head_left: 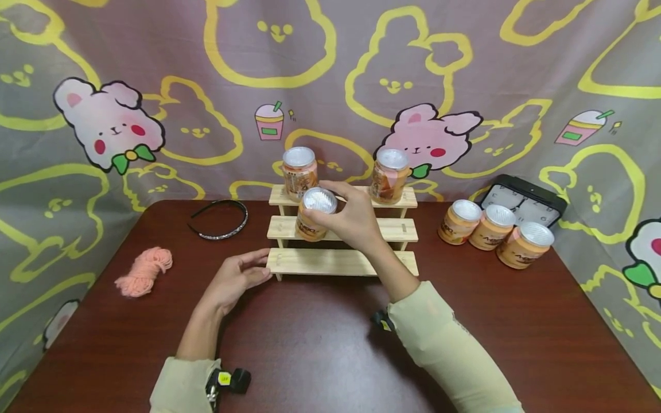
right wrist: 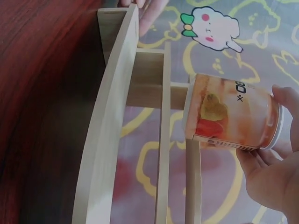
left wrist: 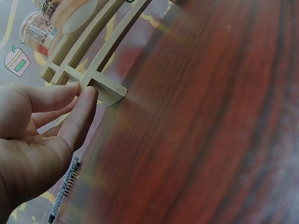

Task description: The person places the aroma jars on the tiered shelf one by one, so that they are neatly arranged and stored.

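My right hand (head_left: 356, 218) grips an orange-labelled can (right wrist: 229, 112) by its upper part, near the silver lid. In the head view the can overlaps the middle step of a three-tier wooden stand (head_left: 341, 263), toward its left end. At the left end of the bottom step, my left hand (head_left: 234, 281) holds the plank between thumb and fingertips (left wrist: 86, 95). Two similar cans stand on the top step, one at the left (head_left: 299, 178) and one at the right (head_left: 389, 180).
Three more cans (head_left: 493, 229) stand in a row on the table's right side, before a black-framed clock (head_left: 527, 201). On the left lie a glittery headband (head_left: 227, 234) and a bundle of pink yarn (head_left: 144, 272). A patterned curtain (head_left: 320, 74) hangs behind the table.
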Action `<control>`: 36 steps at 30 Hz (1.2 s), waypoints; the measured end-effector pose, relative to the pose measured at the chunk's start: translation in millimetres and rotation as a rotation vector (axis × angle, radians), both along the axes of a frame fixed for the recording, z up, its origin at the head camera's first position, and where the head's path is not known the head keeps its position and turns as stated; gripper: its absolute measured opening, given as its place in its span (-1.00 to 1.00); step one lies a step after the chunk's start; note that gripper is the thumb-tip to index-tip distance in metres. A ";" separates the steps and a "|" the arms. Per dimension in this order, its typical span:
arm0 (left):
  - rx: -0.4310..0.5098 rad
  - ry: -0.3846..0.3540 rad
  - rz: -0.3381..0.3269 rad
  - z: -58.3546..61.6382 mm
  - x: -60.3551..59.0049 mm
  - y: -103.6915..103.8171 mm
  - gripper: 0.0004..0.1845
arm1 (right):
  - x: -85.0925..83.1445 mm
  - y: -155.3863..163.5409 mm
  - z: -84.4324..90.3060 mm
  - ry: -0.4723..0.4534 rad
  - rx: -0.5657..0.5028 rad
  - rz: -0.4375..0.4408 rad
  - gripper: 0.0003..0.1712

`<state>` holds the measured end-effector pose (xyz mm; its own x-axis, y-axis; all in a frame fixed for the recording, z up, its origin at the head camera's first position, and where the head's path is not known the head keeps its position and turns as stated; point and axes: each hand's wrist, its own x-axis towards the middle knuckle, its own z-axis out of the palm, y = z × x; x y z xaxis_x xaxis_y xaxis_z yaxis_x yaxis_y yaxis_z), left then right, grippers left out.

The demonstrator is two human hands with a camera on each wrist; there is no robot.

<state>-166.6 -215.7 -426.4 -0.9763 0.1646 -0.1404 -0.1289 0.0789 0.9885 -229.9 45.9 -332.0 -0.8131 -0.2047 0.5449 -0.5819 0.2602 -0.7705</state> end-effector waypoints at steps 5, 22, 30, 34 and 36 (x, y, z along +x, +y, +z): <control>0.002 0.002 -0.003 -0.3 -0.5 -0.8 -0.39 | 0.2 -8.7 -1.1 -0.003 0.001 -0.034 -0.33; 0.020 0.009 -0.009 -1.0 -1.2 0.1 -0.39 | -0.8 -30.7 -5.9 0.008 0.044 -0.140 -0.29; 0.021 0.005 -0.017 -1.1 -1.6 0.5 -0.40 | -2.6 -35.7 -5.7 0.028 0.088 -0.197 -0.30; 0.015 0.001 -0.016 0.1 -1.6 -1.0 -0.40 | -3.5 -39.6 -5.1 0.028 0.091 -0.204 -0.29; 0.008 0.002 -0.014 0.6 -0.8 -2.6 -0.39 | -3.4 -42.3 -5.1 0.029 0.090 -0.207 -0.28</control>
